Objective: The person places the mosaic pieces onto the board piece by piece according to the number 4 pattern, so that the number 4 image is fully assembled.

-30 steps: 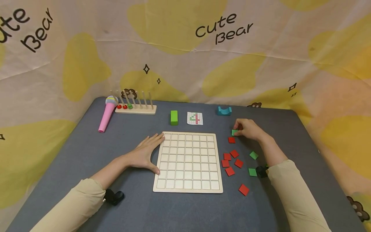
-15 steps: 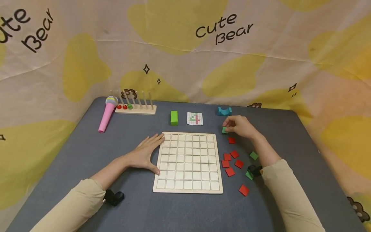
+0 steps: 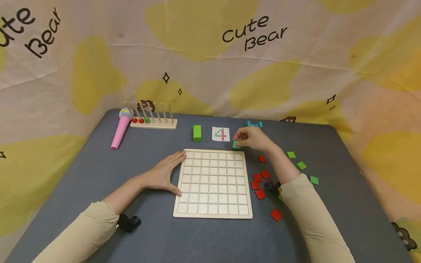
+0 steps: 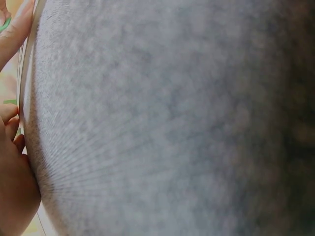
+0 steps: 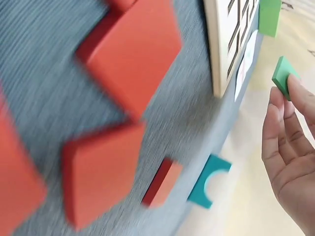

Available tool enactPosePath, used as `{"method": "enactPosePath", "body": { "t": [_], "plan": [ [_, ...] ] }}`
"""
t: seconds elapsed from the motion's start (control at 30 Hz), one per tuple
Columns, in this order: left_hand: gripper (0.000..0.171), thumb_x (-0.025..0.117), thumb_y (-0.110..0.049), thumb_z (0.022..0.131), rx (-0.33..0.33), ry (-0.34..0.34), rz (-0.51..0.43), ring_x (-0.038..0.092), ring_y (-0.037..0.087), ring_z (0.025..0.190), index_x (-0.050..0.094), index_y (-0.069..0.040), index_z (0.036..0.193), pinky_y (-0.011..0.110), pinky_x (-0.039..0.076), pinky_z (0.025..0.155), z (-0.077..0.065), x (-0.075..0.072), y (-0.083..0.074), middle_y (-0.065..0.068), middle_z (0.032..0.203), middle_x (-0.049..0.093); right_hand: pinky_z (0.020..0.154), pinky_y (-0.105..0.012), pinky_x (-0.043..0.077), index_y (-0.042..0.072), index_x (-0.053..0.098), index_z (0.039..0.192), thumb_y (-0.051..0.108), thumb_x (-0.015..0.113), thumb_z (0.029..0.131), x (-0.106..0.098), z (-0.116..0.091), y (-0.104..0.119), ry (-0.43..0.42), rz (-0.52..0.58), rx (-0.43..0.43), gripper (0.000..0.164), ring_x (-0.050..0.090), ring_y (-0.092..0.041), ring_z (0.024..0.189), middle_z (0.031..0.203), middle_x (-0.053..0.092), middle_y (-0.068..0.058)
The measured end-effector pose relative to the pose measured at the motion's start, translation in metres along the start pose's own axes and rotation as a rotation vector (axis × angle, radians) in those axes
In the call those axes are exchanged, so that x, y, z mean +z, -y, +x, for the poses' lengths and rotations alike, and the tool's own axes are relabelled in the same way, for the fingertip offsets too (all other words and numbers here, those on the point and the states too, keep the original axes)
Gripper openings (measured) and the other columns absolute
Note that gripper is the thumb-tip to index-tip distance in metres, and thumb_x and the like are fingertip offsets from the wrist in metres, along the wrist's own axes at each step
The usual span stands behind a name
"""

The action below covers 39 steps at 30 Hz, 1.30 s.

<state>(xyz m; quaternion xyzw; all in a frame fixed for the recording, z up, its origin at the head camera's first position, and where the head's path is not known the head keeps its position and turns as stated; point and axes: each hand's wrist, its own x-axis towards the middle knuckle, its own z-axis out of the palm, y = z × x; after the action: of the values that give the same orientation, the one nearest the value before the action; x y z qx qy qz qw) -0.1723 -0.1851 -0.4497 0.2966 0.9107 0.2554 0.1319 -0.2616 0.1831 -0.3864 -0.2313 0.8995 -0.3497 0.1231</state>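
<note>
A pale wooden grid board (image 3: 213,184) with square cells lies in the middle of the table. My left hand (image 3: 161,175) spreads along its left edge, thumb and fingertips right at the rim, fingers extended. Between thumb and fingers my right hand (image 3: 254,138) pinches a green square tile (image 3: 235,145), just beyond the board's top right. The right wrist view shows that green tile (image 5: 283,74) held by its edge, raised above the table. Several red square tiles (image 3: 260,194) lie to the right of the board. Green tiles (image 3: 301,165) are scattered farther right, one partly hidden under my right sleeve.
Behind the board lie a pattern card (image 3: 220,134) and an upright green block (image 3: 197,133). A blue arch block (image 3: 254,124) is partly covered by my right hand. A pegged wooden stand (image 3: 154,124) and a pink toy microphone (image 3: 121,129) occupy the back left.
My right hand has carried the green tile leftward, from beside the red tiles to the board's top right. More green tiles show behind the forearm. My left hand has stayed in place.
</note>
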Motion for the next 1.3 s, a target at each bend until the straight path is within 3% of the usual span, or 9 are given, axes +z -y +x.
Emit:
{"method": "enactPosePath", "body": {
  "t": [0.27, 0.67, 1.0, 1.3],
  "plan": [
    [0.123, 0.089, -0.055, 0.061, 0.005, -0.022, -0.047, 0.019, 0.041, 0.153, 0.028, -0.003, 0.155, 0.065, 0.024, 0.117, -0.001, -0.005, 0.001, 0.014, 0.166, 0.020, 0.076, -0.030, 0.055, 0.008, 0.073, 0.101, 0.008, 0.073, 0.087, 0.016, 0.015, 0.015, 0.074, 0.048, 0.038, 0.013, 0.065, -0.018, 0.085, 0.096, 0.071, -0.010],
    [0.119, 0.092, -0.046, 0.061, -0.021, -0.007, -0.128, 0.020, 0.041, 0.152, 0.031, -0.001, 0.153, 0.064, 0.026, 0.117, 0.004, -0.006, -0.005, 0.016, 0.166, 0.021, 0.073, -0.023, 0.051, 0.007, 0.074, 0.098, 0.007, 0.073, 0.087, 0.028, 0.027, 0.020, 0.161, -0.005, 0.035, 0.011, 0.065, -0.014, 0.082, 0.090, 0.073, -0.010],
    [0.120, 0.092, -0.048, 0.060, -0.019, -0.014, -0.091, 0.026, 0.043, 0.150, 0.032, -0.001, 0.153, 0.063, 0.028, 0.116, 0.006, -0.007, -0.006, 0.017, 0.164, 0.024, 0.070, -0.023, 0.049, 0.010, 0.074, 0.095, 0.009, 0.075, 0.086, 0.036, 0.031, 0.022, 0.192, -0.062, 0.081, 0.009, 0.062, -0.011, 0.074, 0.084, 0.073, -0.004],
    [0.121, 0.092, -0.049, 0.059, -0.014, -0.016, -0.086, 0.027, 0.044, 0.149, 0.032, -0.001, 0.153, 0.064, 0.028, 0.115, 0.006, -0.007, -0.006, 0.019, 0.164, 0.025, 0.072, -0.023, 0.049, 0.011, 0.075, 0.095, 0.010, 0.075, 0.086, 0.039, 0.030, 0.024, 0.211, -0.081, 0.087, 0.009, 0.063, -0.012, 0.077, 0.089, 0.074, -0.005]
  ]
}}
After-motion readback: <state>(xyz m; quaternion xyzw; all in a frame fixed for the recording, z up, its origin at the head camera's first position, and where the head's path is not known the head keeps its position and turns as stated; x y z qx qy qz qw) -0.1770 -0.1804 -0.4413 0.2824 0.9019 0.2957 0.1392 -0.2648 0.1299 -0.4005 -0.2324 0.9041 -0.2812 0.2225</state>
